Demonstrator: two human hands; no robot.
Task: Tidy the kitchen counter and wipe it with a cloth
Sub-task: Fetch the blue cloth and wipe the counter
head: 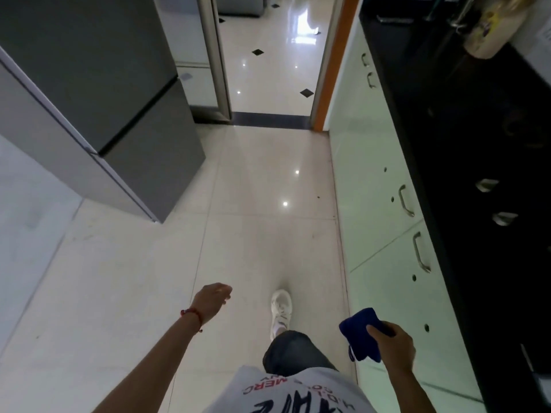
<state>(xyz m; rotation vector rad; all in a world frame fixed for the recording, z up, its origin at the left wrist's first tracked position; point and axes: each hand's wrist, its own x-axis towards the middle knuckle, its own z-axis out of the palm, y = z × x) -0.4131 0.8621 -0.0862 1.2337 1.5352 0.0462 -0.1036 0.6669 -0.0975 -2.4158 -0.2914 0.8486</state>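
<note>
1. A white T-shirt (pixel 298 391) with bold black lettering and a line of smaller red letters, read upside down from above.
2. Both forearms are bare, with no sleeves in view.
3. A red beaded bracelet (pixel 193 313) circles the left wrist.
4. Dark trousers (pixel 293 351).
5. A white lace-up sneaker (pixel 281 308).

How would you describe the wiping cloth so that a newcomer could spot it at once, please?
Find the black kitchen counter along the right side, above the pale green cabinets. Near its closest end, the right hand holds a bunched dark blue cloth over the floor; nothing else here is blue.
</note>
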